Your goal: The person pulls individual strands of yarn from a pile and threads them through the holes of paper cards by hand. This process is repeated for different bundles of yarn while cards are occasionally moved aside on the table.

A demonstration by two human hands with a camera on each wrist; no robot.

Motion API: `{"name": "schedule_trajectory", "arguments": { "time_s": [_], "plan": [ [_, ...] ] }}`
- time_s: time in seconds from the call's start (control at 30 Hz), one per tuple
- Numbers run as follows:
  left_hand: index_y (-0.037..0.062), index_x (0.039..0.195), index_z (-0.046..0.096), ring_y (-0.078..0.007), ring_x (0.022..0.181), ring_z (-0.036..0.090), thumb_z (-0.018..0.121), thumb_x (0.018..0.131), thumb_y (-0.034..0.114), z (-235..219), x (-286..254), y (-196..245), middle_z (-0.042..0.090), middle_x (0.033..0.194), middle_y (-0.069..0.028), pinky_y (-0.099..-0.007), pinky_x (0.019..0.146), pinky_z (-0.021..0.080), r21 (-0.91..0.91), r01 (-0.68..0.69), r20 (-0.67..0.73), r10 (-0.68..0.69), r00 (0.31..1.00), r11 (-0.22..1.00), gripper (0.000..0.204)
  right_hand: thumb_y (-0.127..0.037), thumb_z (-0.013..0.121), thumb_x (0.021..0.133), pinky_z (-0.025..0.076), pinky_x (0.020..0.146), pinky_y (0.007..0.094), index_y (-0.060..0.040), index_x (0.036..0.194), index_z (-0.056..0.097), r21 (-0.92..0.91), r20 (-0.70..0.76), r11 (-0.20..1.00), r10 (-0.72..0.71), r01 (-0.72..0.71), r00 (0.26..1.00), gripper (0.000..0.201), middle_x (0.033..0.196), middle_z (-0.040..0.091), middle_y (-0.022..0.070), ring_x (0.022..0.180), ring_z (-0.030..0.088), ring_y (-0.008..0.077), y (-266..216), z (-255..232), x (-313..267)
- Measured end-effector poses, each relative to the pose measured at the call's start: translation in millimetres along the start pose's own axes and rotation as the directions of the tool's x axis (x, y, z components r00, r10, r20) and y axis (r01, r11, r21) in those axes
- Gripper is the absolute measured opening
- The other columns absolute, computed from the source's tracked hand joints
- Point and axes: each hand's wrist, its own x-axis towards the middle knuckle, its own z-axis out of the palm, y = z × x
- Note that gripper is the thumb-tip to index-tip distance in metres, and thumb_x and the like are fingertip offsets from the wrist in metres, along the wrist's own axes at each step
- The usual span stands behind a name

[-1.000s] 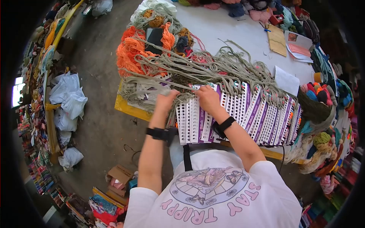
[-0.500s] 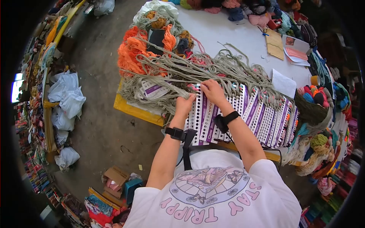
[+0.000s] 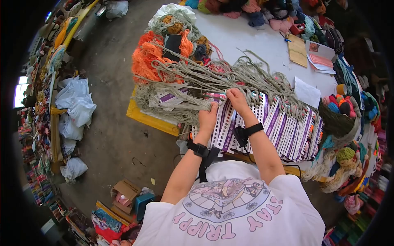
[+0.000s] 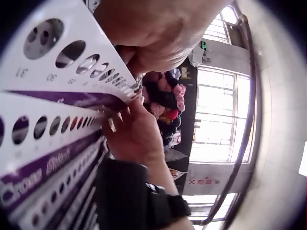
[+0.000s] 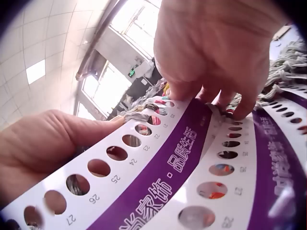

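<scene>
Beside the table's front edge, both hands work at the upper end of a row of white and purple perforated thread cards (image 3: 223, 130). Grey-green yarn (image 3: 180, 100) runs from the left to my left hand (image 3: 207, 119), which grips strands at the card edge. In the right wrist view its thumb (image 5: 103, 128) lies along that edge, where a grey strand (image 5: 136, 116) is looped through a numbered hole. Just to the right, my right hand (image 3: 239, 101) pinches the top of a card (image 5: 163, 177). Its fingertips are partly hidden behind the card in the left wrist view.
Grey yarn drapes over the cards to the right. Orange yarn (image 3: 147, 61) and a dark flat object (image 3: 172, 47) lie at the back left. Papers (image 3: 307, 92), a brown clipboard (image 3: 296, 52) and yarn piles (image 3: 344, 153) line the right side. White bags (image 3: 74, 98) stand across the floor.
My left hand has moved right with the grey yarn, from the yarn pile to the card tops beside my right hand. The right hand has shifted slightly right along the row.
</scene>
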Motion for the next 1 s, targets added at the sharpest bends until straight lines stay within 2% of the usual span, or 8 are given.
{"name": "schedule_trajectory", "arguments": {
  "time_s": [0.23, 0.27, 0.37, 0.5, 0.63, 0.67, 0.8, 1.0],
  "plan": [
    [-0.0005, 0.08, 0.058, -0.0063, 0.06, 0.048, 0.056, 0.081, 0.016, -6, -3, -3, 0.055, 0.071, 0.0002, -0.0238, 0.053, 0.039, 0.001, -0.038, 0.082, 0.038, 0.996, 0.999, 0.016, -0.02, 0.05, 0.082, 0.039, 0.061, 0.0284, 0.0015, 0.075, 0.052, 0.096, 0.26, 0.995, 0.002, -0.028, 0.966, 0.022, 0.067, 0.052, 0.0089, 0.062, 0.047, 0.0173, -20, 1, -11],
    [0.0033, 0.082, 0.058, -0.0043, 0.053, 0.043, 0.055, 0.082, 0.017, -15, 0, -6, 0.052, 0.069, 0.0022, -0.022, 0.046, 0.035, 0.005, 0.188, 0.177, -0.185, 0.967, 0.982, 0.014, -0.019, 0.05, 0.082, 0.039, 0.059, 0.0274, 0.0007, 0.076, 0.052, 0.085, 0.228, 0.994, 0.043, -0.063, 0.973, 0.021, 0.063, 0.051, 0.0079, 0.06, 0.046, 0.0148, -17, 0, -10],
    [0.0075, 0.083, 0.055, -0.0034, 0.047, 0.037, 0.055, 0.082, 0.018, -25, -1, 8, 0.048, 0.065, 0.0048, -0.0199, 0.041, 0.031, -0.319, 0.315, 0.188, -0.266, 0.946, 0.894, 0.01, -0.019, 0.05, 0.082, 0.039, 0.058, 0.0274, 0.0, 0.077, 0.053, 0.023, 0.101, 0.999, 0.046, -0.048, 0.994, 0.02, 0.062, 0.05, 0.0077, 0.059, 0.046, 0.0146, -8, -2, -7],
    [0.0095, 0.088, 0.05, -0.0055, 0.053, 0.042, 0.054, 0.083, 0.017, -32, -19, 26, 0.047, 0.068, 0.0042, -0.0216, 0.045, 0.037, -0.533, 0.433, 0.29, -0.324, 0.9, 0.727, 0.009, -0.024, 0.051, 0.08, 0.041, 0.061, 0.0316, -0.0038, 0.079, 0.056, -0.082, 0.088, 0.997, 0.023, -0.015, 0.996, 0.02, 0.067, 0.055, 0.0108, 0.063, 0.053, 0.0227, -5, 9, -5],
    [0.0086, 0.086, 0.049, -0.0165, 0.079, 0.051, 0.044, 0.088, 0.02, -55, -26, 38, 0.05, 0.077, -0.0003, -0.0345, 0.072, 0.043, -0.702, 0.461, 0.307, -0.353, 0.884, 0.543, 0.012, -0.028, 0.05, 0.079, 0.042, 0.063, 0.0362, -0.006, 0.079, 0.057, -0.152, 0.041, 0.986, 0.08, -0.073, 0.996, 0.023, 0.071, 0.058, 0.0116, 0.069, 0.055, 0.0283, -1, 11, -6],
    [0.0079, 0.081, 0.047, -0.0209, 0.091, 0.05, 0.041, 0.088, 0.022, -66, -28, 51, 0.052, 0.08, -0.0023, -0.0408, 0.084, 0.037, -0.703, 0.428, 0.333, -0.27, 0.904, 0.567, 0.017, -0.029, 0.05, 0.078, 0.042, 0.065, 0.0382, -0.0074, 0.079, 0.058, -0.182, 0.031, 0.98, 0.089, -0.082, 0.996, 0.023, 0.072, 0.059, 0.0113, 0.071, 0.056, 0.0299, -1, 10, -7],
    [0.0092, 0.07, 0.04, -0.015, 0.071, 0.046, 0.041, 0.087, 0.019, -131, -17, 85, 0.043, 0.068, -0.0002, -0.0408, 0.088, 0.035, -0.813, 0.255, 0.32, 0.035, 0.947, 0.524, 0.02, -0.03, 0.05, 0.078, 0.043, 0.065, 0.0384, -0.0089, 0.078, 0.058, -0.249, 0.029, 0.966, 0.084, -0.074, 0.996, 0.022, 0.072, 0.06, 0.0106, 0.071, 0.056, 0.0298, -3, 11, -8],
    [0.0086, 0.07, 0.04, -0.0084, 0.054, 0.03, 0.04, 0.087, 0.012, -218, -45, 219, 0.03, 0.061, 0.0028, -0.0268, 0.059, 0.032, -0.797, -0.07, 0.054, 0.187, 0.981, 0.6, 0.017, -0.029, 0.05, 0.078, 0.041, 0.065, 0.0402, -0.0102, 0.077, 0.058, -0.314, 0.059, 0.949, 0.024, -0.004, 0.998, 0.021, 0.071, 0.06, 0.0082, 0.07, 0.057, 0.0282, -2, 13, -6]
  ]
}}
